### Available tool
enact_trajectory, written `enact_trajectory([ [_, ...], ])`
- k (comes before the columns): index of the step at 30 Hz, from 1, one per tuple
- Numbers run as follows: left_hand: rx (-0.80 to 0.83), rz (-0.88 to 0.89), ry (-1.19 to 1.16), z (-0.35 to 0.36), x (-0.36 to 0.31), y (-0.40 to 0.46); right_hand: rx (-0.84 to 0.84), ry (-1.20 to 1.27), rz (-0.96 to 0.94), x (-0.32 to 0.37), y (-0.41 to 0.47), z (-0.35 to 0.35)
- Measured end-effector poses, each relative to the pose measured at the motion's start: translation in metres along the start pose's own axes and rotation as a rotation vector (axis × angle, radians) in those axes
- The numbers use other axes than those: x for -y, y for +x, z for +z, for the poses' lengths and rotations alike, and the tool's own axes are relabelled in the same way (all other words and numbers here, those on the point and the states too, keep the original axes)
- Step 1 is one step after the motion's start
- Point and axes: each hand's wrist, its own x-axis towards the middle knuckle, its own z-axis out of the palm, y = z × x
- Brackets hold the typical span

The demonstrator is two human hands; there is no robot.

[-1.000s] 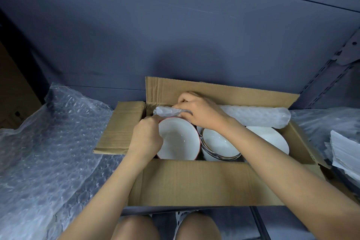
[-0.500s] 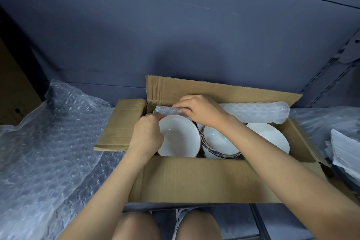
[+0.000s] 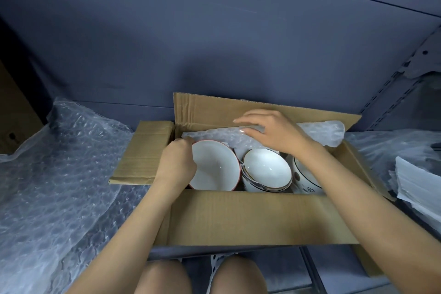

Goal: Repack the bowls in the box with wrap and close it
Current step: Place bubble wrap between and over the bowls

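Observation:
An open cardboard box (image 3: 250,219) stands in front of me on the shelf. Inside sit a white bowl with a red rim (image 3: 216,166) on the left, a stack of white bowls with dark rims (image 3: 267,170) in the middle, and a third bowl (image 3: 307,181) on the right, partly behind my forearm. A roll of bubble wrap (image 3: 214,137) lies along the box's back wall. My left hand (image 3: 177,164) grips the near left rim of the red-rimmed bowl. My right hand (image 3: 269,132) lies flat on the roll, fingers straight and spread.
A big sheet of bubble wrap (image 3: 55,174) covers the shelf to the left of the box. White foam sheets (image 3: 417,186) lie at the right edge. The left flap (image 3: 143,153) lies folded outward, the back flap (image 3: 214,110) stands up against the blue-grey wall.
My right hand has let go of the roll's left end and opened flat on top of it. The roll's left end now lies spread out behind the bowls. My left hand stays at the bowl.

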Motion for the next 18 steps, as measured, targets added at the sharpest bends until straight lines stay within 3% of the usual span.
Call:
enact_trajectory([
  [5,-0.033,0.03,0.013,0.001,-0.002,0.002,0.104,-0.243,0.112,-0.028,-0.034,-0.021],
  [12,-0.165,0.2,-0.092,-0.001,-0.019,-0.003,0.007,-0.216,0.125,-0.039,-0.048,-0.013],
  [15,-0.048,0.304,-0.115,0.004,-0.043,-0.003,-0.021,-0.23,0.105,-0.043,-0.047,-0.009],
  [18,0.081,0.338,0.003,0.018,-0.063,0.007,-0.047,-0.261,0.061,-0.046,-0.047,-0.007],
])
